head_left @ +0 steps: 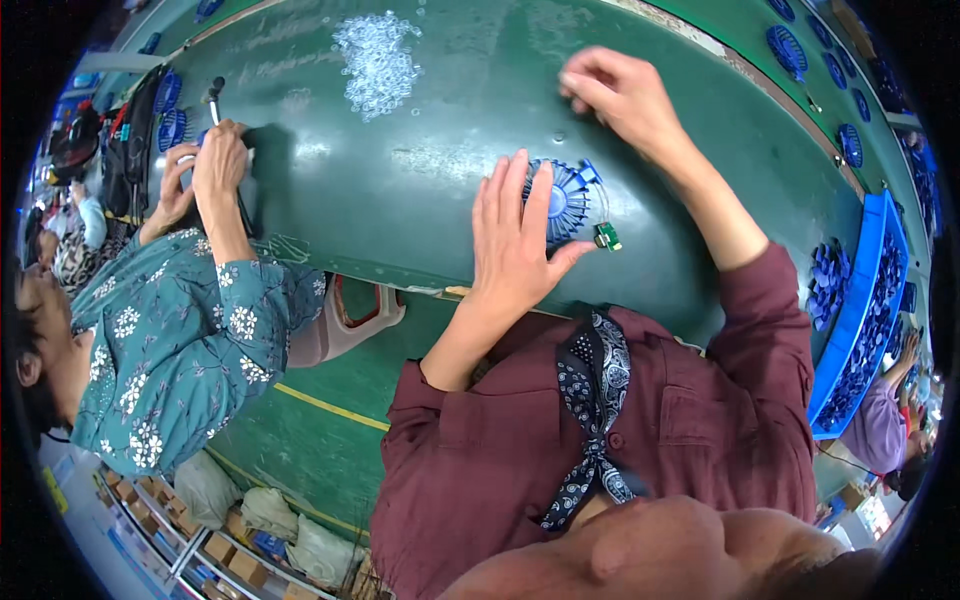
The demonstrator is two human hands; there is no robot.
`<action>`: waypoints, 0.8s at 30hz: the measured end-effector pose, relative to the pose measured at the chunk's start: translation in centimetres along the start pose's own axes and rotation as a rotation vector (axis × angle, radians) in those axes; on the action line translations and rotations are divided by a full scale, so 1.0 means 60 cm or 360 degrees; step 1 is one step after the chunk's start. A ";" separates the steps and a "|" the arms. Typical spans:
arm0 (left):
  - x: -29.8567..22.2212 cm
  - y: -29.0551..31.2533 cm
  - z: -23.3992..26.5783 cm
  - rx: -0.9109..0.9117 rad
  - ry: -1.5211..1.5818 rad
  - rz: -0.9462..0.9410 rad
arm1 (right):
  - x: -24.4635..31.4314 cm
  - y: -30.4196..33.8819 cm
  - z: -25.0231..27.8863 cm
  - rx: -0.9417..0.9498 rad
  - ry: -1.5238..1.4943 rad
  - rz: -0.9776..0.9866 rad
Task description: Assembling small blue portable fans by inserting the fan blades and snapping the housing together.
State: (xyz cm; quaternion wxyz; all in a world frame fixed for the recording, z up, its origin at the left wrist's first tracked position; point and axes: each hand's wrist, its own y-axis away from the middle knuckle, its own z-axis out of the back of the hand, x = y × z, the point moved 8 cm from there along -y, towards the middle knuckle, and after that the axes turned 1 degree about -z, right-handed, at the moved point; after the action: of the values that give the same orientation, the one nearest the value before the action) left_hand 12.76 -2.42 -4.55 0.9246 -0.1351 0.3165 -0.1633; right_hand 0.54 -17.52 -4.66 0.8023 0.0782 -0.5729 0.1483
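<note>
My left hand (512, 240) lies with fingers outstretched over the left side of a round blue finned plastic part (570, 205) on the green table. Its fingers cover part of the fins. Thin wires run from a small blue block on the part's upper right edge down to a small green circuit board (608, 237), close to my left thumb. Farther off and to the right, my right hand (622, 95) hovers above the table with its fingers curled and pinched together. Whatever is between those fingertips, if anything, is too small to make out.
A pile of small clear rings (378, 65) lies on the green table (440, 190). At the left, a co-worker's hands (215, 165) are at work. On the right are loose dark blue pieces (828, 283) and a long blue bin (822, 400). Beyond the table's far edge lie more blue finned parts (787, 50).
</note>
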 end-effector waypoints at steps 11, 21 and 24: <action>-0.160 -0.121 -0.038 0.0648 0.0533 -0.0490 | -0.114 0.286 0.199 -0.0341 -0.0997 -0.0679; -0.210 -0.166 -0.192 0.0808 0.1046 -0.0490 | -0.154 0.332 0.285 -0.0524 -0.1472 -0.0483; -0.202 -0.161 -0.198 0.0809 0.1041 -0.0480 | -0.146 0.335 0.293 -0.0494 -0.1396 -0.0437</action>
State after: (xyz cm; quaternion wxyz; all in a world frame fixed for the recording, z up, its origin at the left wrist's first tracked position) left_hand -5.85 -8.27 -3.64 0.7454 0.1108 0.5191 -0.4033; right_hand -24.42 -5.05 -7.96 0.4994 0.0877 -0.8569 -0.0932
